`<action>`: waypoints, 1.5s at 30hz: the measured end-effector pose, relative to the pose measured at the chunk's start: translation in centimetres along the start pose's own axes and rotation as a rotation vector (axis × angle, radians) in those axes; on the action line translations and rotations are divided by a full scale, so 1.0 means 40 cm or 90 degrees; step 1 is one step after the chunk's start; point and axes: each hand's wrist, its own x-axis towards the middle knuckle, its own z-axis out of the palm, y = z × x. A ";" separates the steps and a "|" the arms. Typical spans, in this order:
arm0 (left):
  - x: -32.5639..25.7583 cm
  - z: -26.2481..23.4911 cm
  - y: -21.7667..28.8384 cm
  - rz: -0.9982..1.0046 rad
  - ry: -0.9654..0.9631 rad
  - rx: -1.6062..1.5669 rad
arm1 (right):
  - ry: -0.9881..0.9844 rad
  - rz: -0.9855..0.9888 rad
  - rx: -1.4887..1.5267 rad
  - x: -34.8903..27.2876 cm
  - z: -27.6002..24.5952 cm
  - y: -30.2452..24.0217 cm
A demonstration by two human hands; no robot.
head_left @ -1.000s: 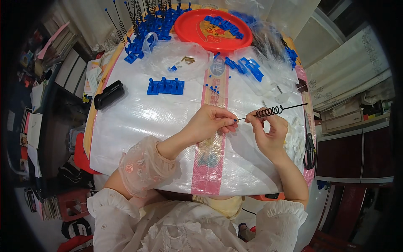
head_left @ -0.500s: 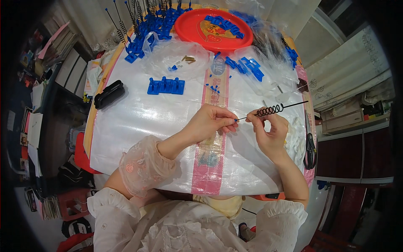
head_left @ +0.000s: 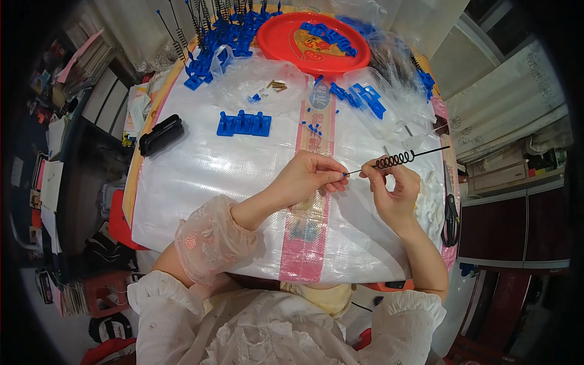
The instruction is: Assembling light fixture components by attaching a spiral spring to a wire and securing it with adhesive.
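From my end I see 1 black coiled rod (head_left: 394, 160) held above the white-sheeted tabletop (head_left: 194, 173). Its long axis runs mostly sideways, rising gently rightward, the bare end pointing right and slightly away from the body. The left hand (head_left: 311, 176) has its grip pinched on the blue cap (head_left: 345, 174); the right hand (head_left: 395, 191) grips the rod (1 blue rack (head_left: 244, 125) sits farther left).
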 end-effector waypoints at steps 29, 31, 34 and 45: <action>0.001 0.003 -0.001 0.000 0.003 0.004 | -0.009 0.002 0.000 0.001 -0.001 0.007; 0.003 0.002 -0.003 -0.002 0.001 -0.002 | -0.009 0.003 0.004 0.001 -0.002 0.010; 0.003 0.001 -0.003 -0.005 0.000 -0.005 | -0.006 0.004 0.006 0.001 0.000 0.007; 0.002 0.002 -0.003 -0.008 0.000 -0.014 | -0.008 0.002 0.001 0.002 0.002 0.007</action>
